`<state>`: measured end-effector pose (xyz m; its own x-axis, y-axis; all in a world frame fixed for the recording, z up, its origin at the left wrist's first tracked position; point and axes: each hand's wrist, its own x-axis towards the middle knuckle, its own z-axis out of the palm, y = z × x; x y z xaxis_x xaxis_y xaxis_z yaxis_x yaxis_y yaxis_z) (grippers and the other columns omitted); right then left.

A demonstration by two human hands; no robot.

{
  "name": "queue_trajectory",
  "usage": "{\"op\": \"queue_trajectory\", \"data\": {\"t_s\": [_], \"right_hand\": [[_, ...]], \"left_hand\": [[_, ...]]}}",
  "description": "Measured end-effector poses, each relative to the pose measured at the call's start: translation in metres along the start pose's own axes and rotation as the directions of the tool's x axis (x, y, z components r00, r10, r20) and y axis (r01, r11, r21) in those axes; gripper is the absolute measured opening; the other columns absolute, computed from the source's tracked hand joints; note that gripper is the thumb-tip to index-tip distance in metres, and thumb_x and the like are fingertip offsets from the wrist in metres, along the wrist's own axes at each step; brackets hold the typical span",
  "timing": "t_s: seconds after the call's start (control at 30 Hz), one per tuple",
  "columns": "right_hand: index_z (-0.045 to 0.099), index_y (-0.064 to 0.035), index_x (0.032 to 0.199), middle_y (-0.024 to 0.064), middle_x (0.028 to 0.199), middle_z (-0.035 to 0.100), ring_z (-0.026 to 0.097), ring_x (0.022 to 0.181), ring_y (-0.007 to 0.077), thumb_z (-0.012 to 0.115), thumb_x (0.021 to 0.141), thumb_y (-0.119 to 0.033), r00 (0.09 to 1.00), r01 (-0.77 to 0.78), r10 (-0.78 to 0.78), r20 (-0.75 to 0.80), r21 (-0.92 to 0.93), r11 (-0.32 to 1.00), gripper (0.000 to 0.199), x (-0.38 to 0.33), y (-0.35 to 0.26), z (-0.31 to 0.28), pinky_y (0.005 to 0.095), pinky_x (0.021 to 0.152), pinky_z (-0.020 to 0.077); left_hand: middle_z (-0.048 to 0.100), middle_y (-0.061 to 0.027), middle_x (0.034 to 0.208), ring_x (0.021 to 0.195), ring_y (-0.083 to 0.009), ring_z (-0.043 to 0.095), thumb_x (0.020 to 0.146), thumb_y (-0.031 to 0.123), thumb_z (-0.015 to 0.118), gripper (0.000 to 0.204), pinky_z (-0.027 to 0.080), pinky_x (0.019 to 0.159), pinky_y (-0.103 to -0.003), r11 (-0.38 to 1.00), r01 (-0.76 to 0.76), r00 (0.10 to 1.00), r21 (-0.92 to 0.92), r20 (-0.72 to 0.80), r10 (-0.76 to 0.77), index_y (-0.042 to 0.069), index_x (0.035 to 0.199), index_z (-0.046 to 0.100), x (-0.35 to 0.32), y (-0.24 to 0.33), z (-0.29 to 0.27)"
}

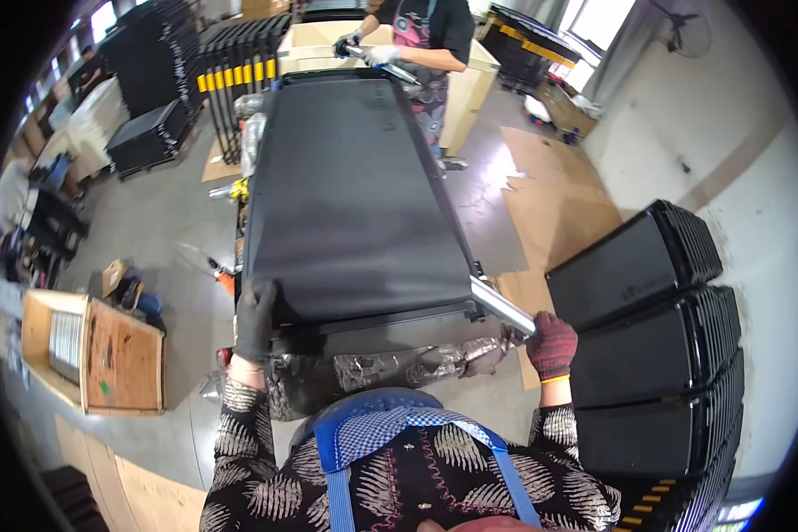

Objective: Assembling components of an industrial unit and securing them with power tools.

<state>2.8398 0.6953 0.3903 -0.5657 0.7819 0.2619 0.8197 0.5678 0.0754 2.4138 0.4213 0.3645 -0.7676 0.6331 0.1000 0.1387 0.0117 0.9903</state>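
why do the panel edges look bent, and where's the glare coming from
Head view: fisheye lens bows the long black panel and the stacked black parts toward the dark rim; window at top right is blown out; the metal tube by the right hand glints; left hand on the panel's corner is sharp, not blurred.

Matt black belt (355, 195), shiny metal roller (503, 307), seemingly knitted cloth gloves (551, 346).

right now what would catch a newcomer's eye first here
The long black treadmill deck fills the middle. At its near end the left hand in a dark glove grips the left corner, and the right hand in a red glove holds a silver side rail. At the far end a co-worker's gloved hands work, and stacked black covers stand right.
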Motion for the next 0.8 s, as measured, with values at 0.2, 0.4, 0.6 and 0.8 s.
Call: {"op": "queue_trajectory", "data": {"t_s": [0.2,0.4,0.6,0.8], "right_hand": [[0.060,-0.0123,0.093,0.0080,0.085,0.064,0.063,0.079,0.0296,0.067,0.061,-0.020,0.852,0.514,-0.482,-0.205,0.147,0.845,0.034,0.083,-0.047,0.004,0.0402,0.068,0.0487],[0.062,-0.0060,0.101,0.0115,0.094,0.064,0.062,0.087,0.0319,0.075,0.060,-0.018,0.769,0.612,-0.637,-0.055,0.351,0.709,0.045,0.119,-0.084,-0.006,0.0405,0.076,0.0493],[0.064,-0.0077,0.094,0.0093,0.094,0.065,0.062,0.086,0.0315,0.069,0.074,-0.020,0.809,0.500,-0.583,0.071,0.437,0.748,0.024,0.129,-0.061,0.022,0.0396,0.078,0.0489],[0.065,-0.0089,0.091,0.0096,0.090,0.065,0.062,0.083,0.0301,0.067,0.075,-0.015,0.859,0.468,-0.511,-0.032,0.452,0.759,0.017,0.120,-0.062,0.039,0.0380,0.073,0.0495]], "left_hand": [[0.058,-0.0186,0.116,0.106,-0.0265,0.057,0.095,0.021,0.050,0.043,0.042,0.093,-0.033,0.875,-0.169,0.960,0.454,-0.126,0.250,-0.003,0.129,0.043,-0.009,0.000,-0.001],[0.058,-0.0202,0.114,0.109,-0.0331,0.054,0.092,0.019,0.053,0.033,0.041,0.095,-0.038,0.853,-0.170,0.964,0.493,-0.097,0.248,-0.002,0.117,0.054,-0.025,-0.015,-0.025],[0.064,-0.0156,0.103,0.096,-0.0281,0.061,0.092,0.014,0.050,0.026,0.045,0.087,-0.031,0.816,-0.108,0.969,0.568,-0.125,0.215,-0.001,0.111,0.060,-0.031,-0.020,-0.046],[0.067,-0.0128,0.096,0.086,-0.0262,0.064,0.085,0.015,0.059,0.020,0.049,0.079,-0.032,0.776,-0.140,0.974,0.615,-0.056,0.220,0.006,0.100,0.069,-0.021,-0.004,-0.056]]}}
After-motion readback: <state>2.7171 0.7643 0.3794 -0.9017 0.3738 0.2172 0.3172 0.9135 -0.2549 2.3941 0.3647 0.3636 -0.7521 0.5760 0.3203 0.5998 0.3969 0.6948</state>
